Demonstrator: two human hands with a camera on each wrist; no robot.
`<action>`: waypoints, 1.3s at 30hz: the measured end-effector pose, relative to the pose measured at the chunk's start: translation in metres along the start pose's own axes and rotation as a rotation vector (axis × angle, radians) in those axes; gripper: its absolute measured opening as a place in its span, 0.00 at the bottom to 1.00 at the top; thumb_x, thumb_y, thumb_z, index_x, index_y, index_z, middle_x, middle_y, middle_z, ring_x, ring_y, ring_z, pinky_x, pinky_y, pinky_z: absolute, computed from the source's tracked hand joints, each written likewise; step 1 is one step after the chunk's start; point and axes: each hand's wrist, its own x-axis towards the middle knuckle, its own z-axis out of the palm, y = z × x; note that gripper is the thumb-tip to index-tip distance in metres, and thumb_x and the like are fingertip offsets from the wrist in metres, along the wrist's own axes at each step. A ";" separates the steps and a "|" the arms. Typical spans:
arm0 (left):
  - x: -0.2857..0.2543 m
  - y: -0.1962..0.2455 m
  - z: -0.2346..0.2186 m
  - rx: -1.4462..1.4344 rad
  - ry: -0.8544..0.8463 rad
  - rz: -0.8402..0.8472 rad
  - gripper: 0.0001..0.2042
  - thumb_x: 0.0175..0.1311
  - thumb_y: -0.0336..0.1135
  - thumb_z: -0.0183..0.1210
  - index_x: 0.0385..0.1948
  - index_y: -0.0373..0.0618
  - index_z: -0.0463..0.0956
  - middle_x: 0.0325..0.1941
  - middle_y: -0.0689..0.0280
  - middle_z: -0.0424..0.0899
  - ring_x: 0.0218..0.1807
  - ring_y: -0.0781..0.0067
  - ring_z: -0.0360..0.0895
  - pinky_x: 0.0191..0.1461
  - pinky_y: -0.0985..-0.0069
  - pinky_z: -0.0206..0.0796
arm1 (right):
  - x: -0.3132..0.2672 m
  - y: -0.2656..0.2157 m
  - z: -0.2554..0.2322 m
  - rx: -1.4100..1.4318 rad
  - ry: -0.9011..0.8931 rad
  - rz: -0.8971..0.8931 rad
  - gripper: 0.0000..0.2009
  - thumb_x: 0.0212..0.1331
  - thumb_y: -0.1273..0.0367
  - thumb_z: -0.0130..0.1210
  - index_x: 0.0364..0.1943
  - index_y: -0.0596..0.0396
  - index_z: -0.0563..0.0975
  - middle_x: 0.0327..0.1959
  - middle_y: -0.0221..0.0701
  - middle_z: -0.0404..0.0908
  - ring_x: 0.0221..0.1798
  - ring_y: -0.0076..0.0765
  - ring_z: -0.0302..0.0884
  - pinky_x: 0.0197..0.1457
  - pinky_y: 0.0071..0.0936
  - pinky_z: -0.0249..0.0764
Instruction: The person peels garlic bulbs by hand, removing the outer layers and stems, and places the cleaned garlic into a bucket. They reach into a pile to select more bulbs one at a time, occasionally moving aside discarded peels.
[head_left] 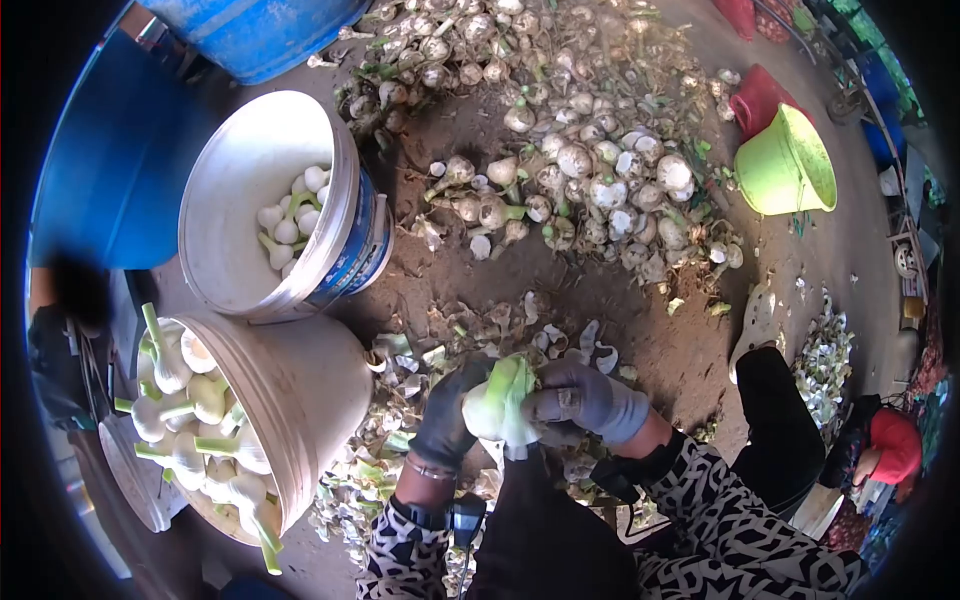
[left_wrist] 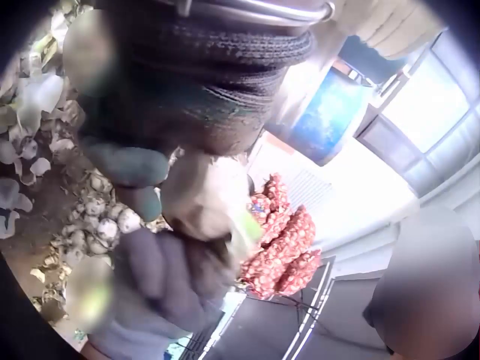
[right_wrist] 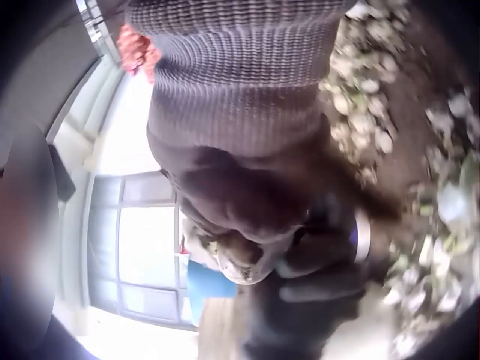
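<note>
Here, the scene line by line.

Bulb: a pale garlic-like bulb (head_left: 497,405) with green outer leaves, held above the ground just in front of the person's knees.
Left hand: the left hand (head_left: 447,418), in a dark glove, is curled round the bulb's left side.
Right hand: the right hand (head_left: 580,398), in a grey glove, grips the bulb from the right, fingers touching the leaves.
Handling: probably light and firm at the core, while the skins look thin, loose and easy to tear; the solid body seems the surest place to hold, not the limp green tops.
Ground: bare brown earth (head_left: 660,345), littered with peeled skins (head_left: 560,340) near the hands.
Heap: unpeeled bulbs (head_left: 590,180) piled towards the far edge.
Buckets: two white buckets (head_left: 265,205) (head_left: 290,400) holding peeled bulbs at the left; a green bucket (head_left: 785,165) at the right.
Room: cramped, with a blue barrel (head_left: 255,30) behind.
</note>
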 end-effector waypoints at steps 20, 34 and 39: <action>-0.018 0.018 -0.003 -0.842 0.101 -0.298 0.21 0.63 0.51 0.60 0.42 0.40 0.75 0.40 0.62 0.80 0.41 0.72 0.79 0.51 0.72 0.74 | 0.008 0.080 -0.015 0.875 -0.137 -0.211 0.16 0.68 0.64 0.42 0.30 0.63 0.73 0.08 0.28 0.64 0.04 0.26 0.58 0.07 0.26 0.53; 0.018 0.004 -0.016 -1.616 0.237 -0.032 0.16 0.67 0.49 0.53 0.35 0.47 0.81 0.44 0.57 0.85 0.58 0.51 0.75 0.71 0.39 0.46 | -0.085 0.043 -0.001 -1.213 0.229 0.420 0.22 0.53 0.54 0.61 0.46 0.54 0.74 0.47 0.39 0.80 0.44 0.46 0.81 0.53 0.39 0.74; 0.013 -0.013 -0.005 -1.113 0.231 -0.144 0.17 0.67 0.50 0.54 0.38 0.44 0.76 0.45 0.55 0.82 0.52 0.53 0.77 0.63 0.53 0.63 | -0.014 -0.003 0.025 -1.071 0.679 -0.767 0.28 0.53 0.62 0.59 0.61 0.46 0.68 0.46 0.37 0.79 0.41 0.45 0.80 0.41 0.38 0.77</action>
